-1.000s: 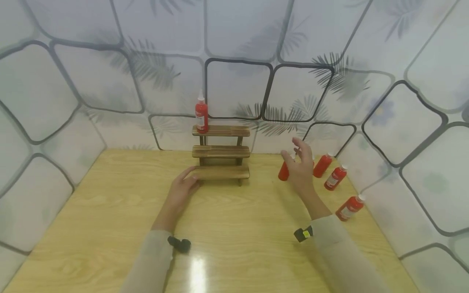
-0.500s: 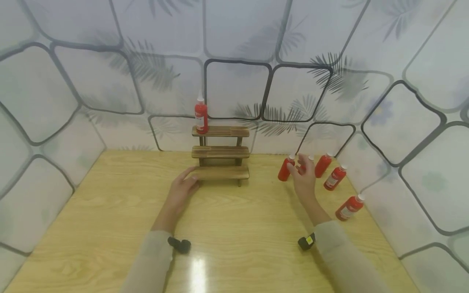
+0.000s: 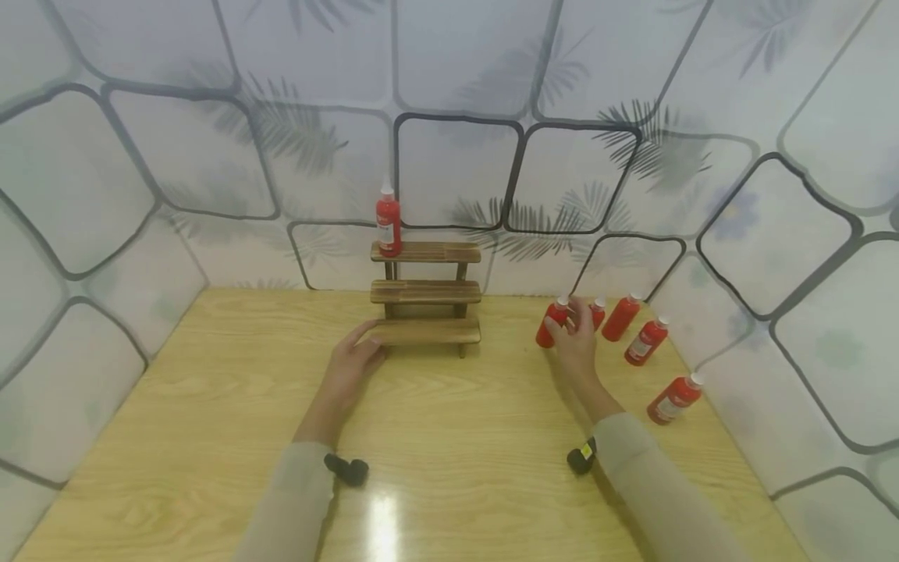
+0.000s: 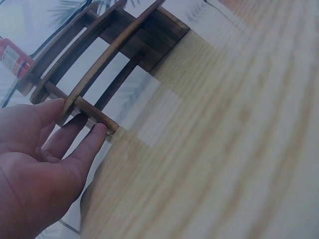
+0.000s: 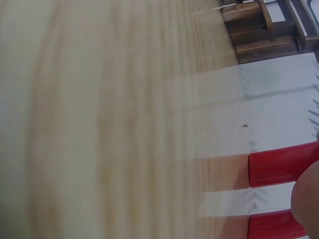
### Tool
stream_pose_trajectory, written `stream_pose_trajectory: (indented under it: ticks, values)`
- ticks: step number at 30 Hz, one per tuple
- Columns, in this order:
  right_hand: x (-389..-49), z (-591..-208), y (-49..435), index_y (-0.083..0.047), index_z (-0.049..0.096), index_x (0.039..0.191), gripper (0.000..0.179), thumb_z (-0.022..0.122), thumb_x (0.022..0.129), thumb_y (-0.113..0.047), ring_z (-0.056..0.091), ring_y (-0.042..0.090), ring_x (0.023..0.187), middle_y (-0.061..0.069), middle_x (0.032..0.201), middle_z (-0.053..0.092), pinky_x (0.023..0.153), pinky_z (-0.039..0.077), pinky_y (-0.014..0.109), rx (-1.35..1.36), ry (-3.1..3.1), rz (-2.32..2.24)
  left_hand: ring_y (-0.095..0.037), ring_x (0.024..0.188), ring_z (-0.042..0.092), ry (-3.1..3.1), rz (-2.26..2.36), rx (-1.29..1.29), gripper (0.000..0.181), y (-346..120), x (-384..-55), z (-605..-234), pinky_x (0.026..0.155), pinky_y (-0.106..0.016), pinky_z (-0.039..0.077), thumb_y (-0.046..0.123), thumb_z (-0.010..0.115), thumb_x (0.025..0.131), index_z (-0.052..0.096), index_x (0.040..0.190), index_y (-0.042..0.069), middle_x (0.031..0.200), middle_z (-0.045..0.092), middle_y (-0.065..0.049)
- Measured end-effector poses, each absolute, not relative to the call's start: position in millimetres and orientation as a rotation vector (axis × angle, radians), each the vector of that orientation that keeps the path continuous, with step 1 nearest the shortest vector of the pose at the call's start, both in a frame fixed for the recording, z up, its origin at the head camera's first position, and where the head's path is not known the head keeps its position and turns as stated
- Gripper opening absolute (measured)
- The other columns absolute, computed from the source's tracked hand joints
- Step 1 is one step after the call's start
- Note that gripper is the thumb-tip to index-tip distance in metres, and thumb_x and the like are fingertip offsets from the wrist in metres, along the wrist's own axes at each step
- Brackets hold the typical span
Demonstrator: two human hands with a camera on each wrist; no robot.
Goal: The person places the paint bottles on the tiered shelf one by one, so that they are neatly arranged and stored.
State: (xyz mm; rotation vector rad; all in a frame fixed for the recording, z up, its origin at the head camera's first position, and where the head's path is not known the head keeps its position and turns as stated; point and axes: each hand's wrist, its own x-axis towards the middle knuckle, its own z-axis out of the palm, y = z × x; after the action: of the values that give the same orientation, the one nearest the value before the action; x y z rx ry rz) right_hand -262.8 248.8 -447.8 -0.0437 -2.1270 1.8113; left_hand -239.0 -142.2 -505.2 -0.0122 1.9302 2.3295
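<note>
A three-step wooden display stand (image 3: 425,292) stands against the back wall. My left hand (image 3: 349,363) holds the left end of its lowest step; in the left wrist view, the thumb (image 4: 50,110) lies on the step with fingers against the leg below. On the top step, at the left, a red squeeze bottle (image 3: 388,226) with a white cap stands upright. My right hand (image 3: 579,350) is at another upright red bottle (image 3: 548,332), thumb across its front and fingers on its right side. The right wrist view shows only the thumb (image 5: 308,196) and the red lower parts of two bottles.
Right of that hand stand several more red bottles: one partly hidden behind the fingers (image 3: 598,314), then others (image 3: 621,318), (image 3: 646,342) and the nearest bottle (image 3: 674,400) along the right wall. Patterned walls enclose the light wooden table (image 3: 449,468).
My right hand has come down from above the bottles, then moved slightly left to bring its thumb onto the leftmost one. The left hand stays on the stand.
</note>
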Motion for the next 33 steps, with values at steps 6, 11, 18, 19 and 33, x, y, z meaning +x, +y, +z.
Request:
stream_pose_trajectory:
  ticks: [6, 11, 18, 19, 33]
  values:
    - [-266.5, -449.1, 248.7, 0.001, 0.038, 0.148, 0.059, 0.065, 0.095, 0.0, 0.042, 0.038, 0.142, 0.026, 0.15, 0.046, 0.125, 0.033, 0.048, -0.051, -2.173, 1.782, -0.037, 0.143, 0.043, 1.882, 2.357, -0.023, 0.053, -139.6, -234.9, -499.2, 0.116, -0.037, 0.045, 0.017, 0.052, 0.106, 0.035, 0.156, 0.015, 0.154, 0.04, -0.025]
    - [-278.9, -463.8, 256.1, -0.004, 0.04, 0.146, 0.059, 0.068, 0.094, -0.003, 0.048, 0.033, 0.138, 0.02, 0.149, 0.051, 0.122, 0.037, 0.048, -0.084, -2.16, 1.79, -0.038, 0.145, 0.04, 1.819, 2.386, -0.034, 0.054, -138.0, -232.6, -493.3, 0.117, -0.038, 0.042, 0.015, 0.052, 0.106, 0.034, 0.157, 0.013, 0.156, 0.036, -0.026]
    - [-283.3, -471.8, 256.2, -0.013, 0.046, 0.144, 0.061, 0.077, 0.091, -0.016, 0.059, 0.026, 0.124, 0.013, 0.141, 0.06, 0.105, 0.052, 0.031, -0.086, -2.176, 1.769, -0.037, 0.142, 0.045, 1.882, 2.387, -0.007, 0.054, -139.6, -237.5, -505.7, 0.115, -0.037, 0.045, 0.019, 0.054, 0.105, 0.036, 0.156, 0.015, 0.153, 0.041, -0.026]
    - [-283.2, -470.8, 254.7, -0.013, 0.047, 0.143, 0.061, 0.077, 0.091, -0.016, 0.06, 0.025, 0.123, 0.013, 0.14, 0.061, 0.103, 0.053, 0.027, -0.082, -2.177, 1.768, -0.037, 0.141, 0.045, 1.886, 2.386, -0.008, 0.053, -139.6, -237.4, -505.6, 0.115, -0.037, 0.046, 0.019, 0.054, 0.105, 0.037, 0.156, 0.016, 0.153, 0.042, -0.025]
    - [-279.0, -436.2, 216.4, -0.008, 0.046, 0.143, 0.061, 0.077, 0.091, -0.014, 0.061, 0.025, 0.123, 0.017, 0.137, 0.063, 0.1, 0.055, 0.019, 0.178, -2.139, 1.808, -0.039, 0.145, 0.038, 1.835, 2.371, -0.042, 0.054, -138.4, -230.5, -485.4, 0.117, -0.038, 0.042, 0.014, 0.051, 0.106, 0.033, 0.157, 0.013, 0.156, 0.036, -0.027]
